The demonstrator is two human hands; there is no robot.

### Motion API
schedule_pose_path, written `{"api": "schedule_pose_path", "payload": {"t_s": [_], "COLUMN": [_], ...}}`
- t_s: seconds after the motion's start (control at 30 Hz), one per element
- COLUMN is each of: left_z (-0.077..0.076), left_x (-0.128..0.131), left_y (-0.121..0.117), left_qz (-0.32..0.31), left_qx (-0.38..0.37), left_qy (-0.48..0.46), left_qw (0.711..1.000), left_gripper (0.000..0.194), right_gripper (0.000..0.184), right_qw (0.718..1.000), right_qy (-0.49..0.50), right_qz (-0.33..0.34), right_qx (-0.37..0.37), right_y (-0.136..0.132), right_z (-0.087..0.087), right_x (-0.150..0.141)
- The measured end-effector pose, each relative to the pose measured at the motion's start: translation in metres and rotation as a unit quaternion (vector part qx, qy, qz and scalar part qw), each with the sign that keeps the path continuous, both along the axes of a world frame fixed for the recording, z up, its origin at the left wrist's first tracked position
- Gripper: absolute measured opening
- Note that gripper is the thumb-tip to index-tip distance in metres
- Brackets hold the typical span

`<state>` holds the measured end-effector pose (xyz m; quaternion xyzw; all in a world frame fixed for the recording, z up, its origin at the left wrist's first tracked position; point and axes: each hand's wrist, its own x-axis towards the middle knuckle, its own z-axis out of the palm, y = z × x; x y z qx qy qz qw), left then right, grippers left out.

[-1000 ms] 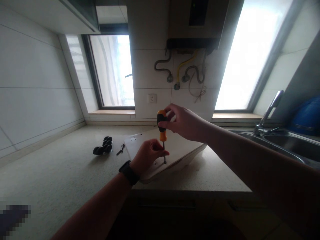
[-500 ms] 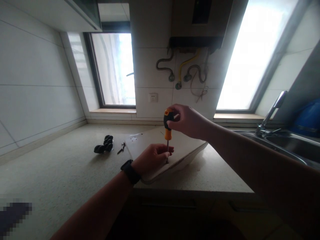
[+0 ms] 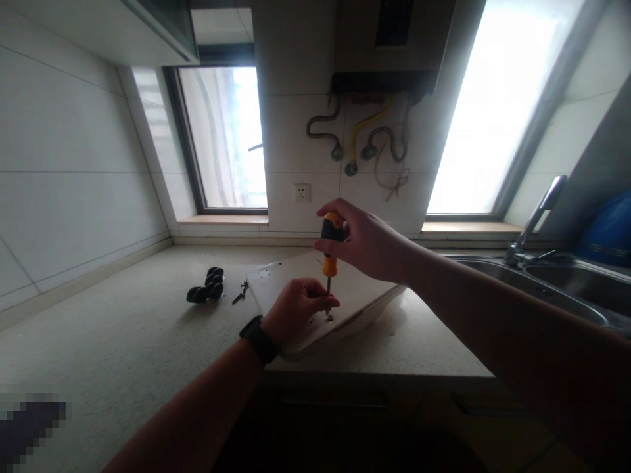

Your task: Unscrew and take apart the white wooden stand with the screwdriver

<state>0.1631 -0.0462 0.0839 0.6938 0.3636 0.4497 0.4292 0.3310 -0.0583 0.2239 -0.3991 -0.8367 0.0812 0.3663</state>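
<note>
My right hand [image 3: 357, 233] grips the yellow and black handle of a screwdriver [image 3: 330, 263], which stands upright with its tip down. My left hand [image 3: 304, 303] pinches the metal shaft low down, thumb and fingers pressed around it. The tip meets a small screw [image 3: 329, 316] at the near edge of a white panel-like piece [image 3: 280, 279] lying on the counter. Small holes show at the panel's far left corner. Left of it lie several loose screws [image 3: 240, 292] and a group of black caster wheels [image 3: 207, 286].
The speckled counter [image 3: 148, 315] runs up to the tiled wall, with its front edge below my hands. At the right is a steel sink [image 3: 566, 282] with a faucet [image 3: 535, 223]. A wall heater with hoses [image 3: 384, 131] hangs above, and a blue container [image 3: 608, 230] stands at far right.
My right hand's fingers have shifted around the handle, with the index finger now stretched over its top. My left fingers have closed in on the shaft. The view has moved slightly.
</note>
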Motion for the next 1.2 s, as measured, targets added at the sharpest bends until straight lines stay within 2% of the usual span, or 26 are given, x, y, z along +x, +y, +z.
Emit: {"api": "schedule_pose_path", "payload": {"t_s": [0.3, 0.67, 0.93, 1.2], "left_z": [0.0, -0.001, -0.003, -0.008], "left_x": [-0.001, -0.001, -0.001, -0.001], "left_y": [0.003, 0.002, 0.005, 0.008], "left_qz": [-0.022, -0.05, -0.067, -0.085], "left_qx": [-0.009, -0.015, -0.031, -0.044], "left_qy": [-0.002, 0.007, -0.01, -0.029], "left_qw": [1.0, 0.999, 0.997, 0.995], "left_gripper": [0.023, 0.029, 0.03, 0.031], "right_gripper": [0.047, 0.043, 0.043, 0.047], "right_qw": [1.0, 0.998, 0.996, 0.994], "right_qy": [0.014, 0.043, 0.031, 0.002], "right_qz": [-0.016, -0.017, -0.062, -0.097], "right_qx": [0.022, 0.034, 0.061, 0.048], "right_y": [0.003, 0.017, 0.018, 0.012], "right_z": [-0.004, -0.013, -0.014, -0.012], "right_x": [-0.002, 0.003, 0.002, -0.003]}}
